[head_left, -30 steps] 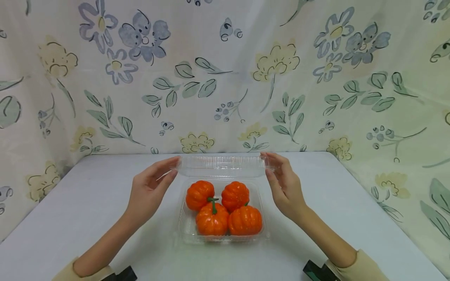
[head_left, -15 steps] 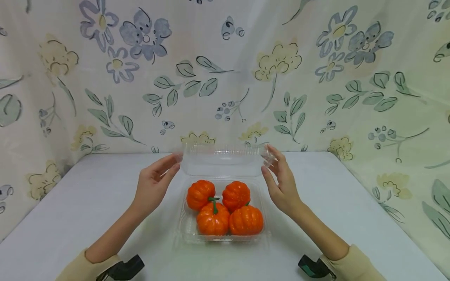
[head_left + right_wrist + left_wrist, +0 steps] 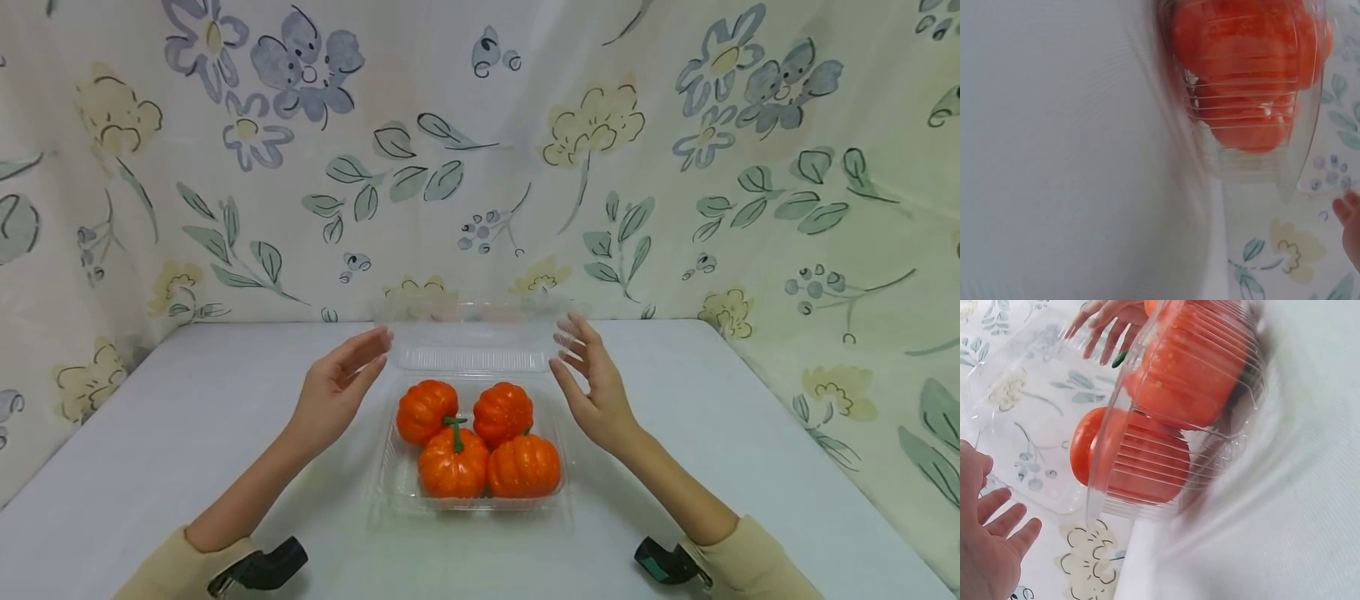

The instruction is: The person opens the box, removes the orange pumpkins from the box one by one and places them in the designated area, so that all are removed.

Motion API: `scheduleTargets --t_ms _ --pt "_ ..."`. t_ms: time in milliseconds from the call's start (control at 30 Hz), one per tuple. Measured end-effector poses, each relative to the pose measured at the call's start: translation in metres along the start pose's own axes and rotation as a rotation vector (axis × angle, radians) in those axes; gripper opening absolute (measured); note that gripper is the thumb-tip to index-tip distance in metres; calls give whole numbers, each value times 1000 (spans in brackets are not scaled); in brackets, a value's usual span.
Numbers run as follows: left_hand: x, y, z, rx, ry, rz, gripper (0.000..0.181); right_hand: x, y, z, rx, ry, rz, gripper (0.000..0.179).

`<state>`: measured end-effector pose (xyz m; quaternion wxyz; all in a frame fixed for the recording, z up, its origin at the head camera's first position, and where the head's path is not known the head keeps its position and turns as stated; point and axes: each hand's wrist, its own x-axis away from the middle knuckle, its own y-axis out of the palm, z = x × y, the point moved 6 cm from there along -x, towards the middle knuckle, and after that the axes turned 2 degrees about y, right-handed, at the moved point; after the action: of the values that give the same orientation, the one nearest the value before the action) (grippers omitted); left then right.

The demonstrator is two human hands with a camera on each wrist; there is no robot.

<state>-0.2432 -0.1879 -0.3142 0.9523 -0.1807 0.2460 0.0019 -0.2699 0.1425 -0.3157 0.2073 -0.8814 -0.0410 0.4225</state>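
Observation:
A clear plastic clamshell box lies on the table with its hinged lid raised and leaning back at the rear. Several small orange pumpkins sit inside the base, some with green stems. Beside the lid's left edge is my left hand, its fingers loosely bent and slightly spread. My right hand mirrors it by the right edge, thumb and fingers apart. Neither hand grips anything; whether the fingertips still touch the lid is hard to tell. In the left wrist view the ribbed box wall shows pumpkins through it.
The box stands on a white table that spreads out on both sides. Behind it hangs a floral curtain, which also runs along the left and right edges. Dark devices are strapped at both wrists.
The lid has swung further back, away from the pumpkins. Both hands have come off their hold on its edges and moved slightly inward. The box base and pumpkins stay put.

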Motion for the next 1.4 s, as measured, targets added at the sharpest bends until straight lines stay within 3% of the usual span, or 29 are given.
scheduleTargets --t_ms 233,467,633,833,1000,1167,1400 --pt "1 5 -10 -19 -26 -37 46 3 4 9 -1 46 -24 71" --pt "1 11 -20 7 -25 -71 52 7 6 17 -17 146 -34 70" --pt "1 12 -25 20 -27 -95 54 10 8 27 -88 237 -51 69" --pt "0 16 -35 79 -97 -161 57 13 14 38 -210 343 -118 63" --pt "1 17 -41 133 -148 -183 60 14 20 46 -237 423 -178 59" --pt "2 16 -41 165 -182 -202 61 12 23 48 -229 453 -220 58" --pt "-3 20 -48 203 -246 -231 61 12 25 53 -320 550 -273 60"
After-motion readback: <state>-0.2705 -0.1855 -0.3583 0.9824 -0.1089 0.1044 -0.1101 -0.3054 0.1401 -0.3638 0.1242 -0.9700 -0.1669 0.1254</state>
